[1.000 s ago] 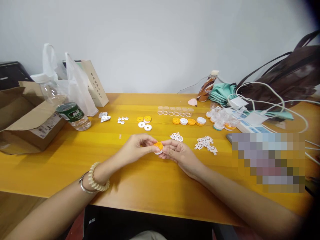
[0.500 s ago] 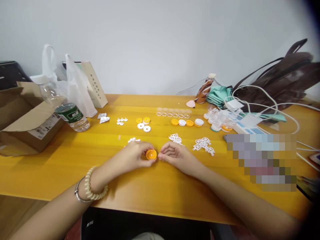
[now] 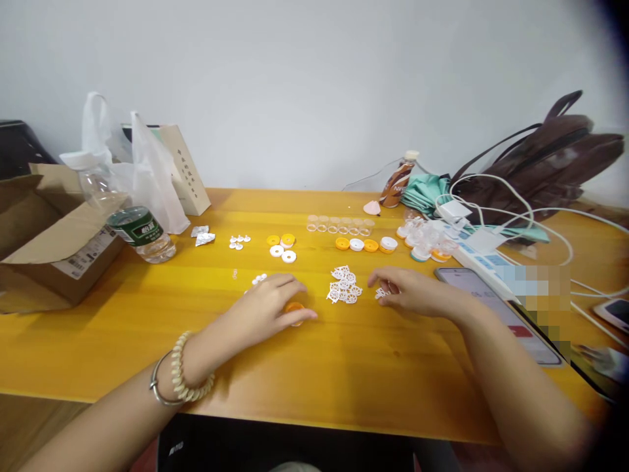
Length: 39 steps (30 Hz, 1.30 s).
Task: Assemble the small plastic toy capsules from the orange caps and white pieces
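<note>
My left hand (image 3: 272, 307) rests on the yellow table (image 3: 314, 367), its fingers curled over a small orange cap (image 3: 295, 307) that it pins against the wood. My right hand (image 3: 411, 291) has reached to the right and its fingertips pinch at a small pile of white lacy plastic pieces (image 3: 381, 292). A second pile of white lacy pieces (image 3: 344, 287) lies between the two hands. A few tiny white bits (image 3: 259, 279) sit just behind my left hand.
Orange and white caps (image 3: 283, 246), clear cups (image 3: 339, 225) and more caps (image 3: 366, 244) line the table's middle. A water bottle (image 3: 128, 211), cardboard box (image 3: 49, 229) and plastic bag stand left. A phone (image 3: 496, 308), power strip, cables and a brown bag (image 3: 545, 164) crowd the right.
My hands have parted. The right hand moved right to the white lacy pieces, while the left lowered the orange cap onto the table and covers it.
</note>
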{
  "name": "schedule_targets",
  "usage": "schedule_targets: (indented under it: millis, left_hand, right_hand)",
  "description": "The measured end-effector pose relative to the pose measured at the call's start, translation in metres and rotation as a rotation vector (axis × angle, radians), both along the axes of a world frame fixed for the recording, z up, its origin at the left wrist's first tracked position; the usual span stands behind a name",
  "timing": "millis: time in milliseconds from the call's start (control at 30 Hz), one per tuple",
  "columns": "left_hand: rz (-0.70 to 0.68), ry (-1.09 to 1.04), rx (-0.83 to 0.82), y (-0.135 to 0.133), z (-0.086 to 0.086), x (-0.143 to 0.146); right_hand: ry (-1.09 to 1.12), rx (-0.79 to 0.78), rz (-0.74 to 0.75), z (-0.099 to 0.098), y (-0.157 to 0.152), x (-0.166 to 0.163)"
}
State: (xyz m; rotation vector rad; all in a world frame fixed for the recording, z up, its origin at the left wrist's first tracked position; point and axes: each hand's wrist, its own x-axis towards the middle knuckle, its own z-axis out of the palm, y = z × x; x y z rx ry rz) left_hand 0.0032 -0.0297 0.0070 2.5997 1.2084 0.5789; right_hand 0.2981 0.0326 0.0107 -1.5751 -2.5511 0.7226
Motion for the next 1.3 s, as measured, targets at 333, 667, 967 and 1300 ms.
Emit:
schedule_targets:
  millis: [333, 667, 967, 1300]
  left_hand:
    - [-0.093, 0.044, -0.014, 0.033, -0.008, 0.048]
    - [-0.044, -0.055, -0.081, 0.037, -0.014, 0.061]
    - [-0.079, -0.211, -0.209, 0.028, -0.009, 0.055]
    - [0.031, -0.432, -0.394, 0.034, -0.012, 0.018]
  right_hand:
    - [0.297, -0.025, 0.0, 0.008, -0.005, -0.015]
    - [1.235, -0.455, -0.035, 0.0, -0.034, -0.059]
    - [1.312, -0.629, -0.113, -0.018, -0.038, -0.072]
    - [1.433, -0.432, -0.211, -0.018, -0.038, -0.076]
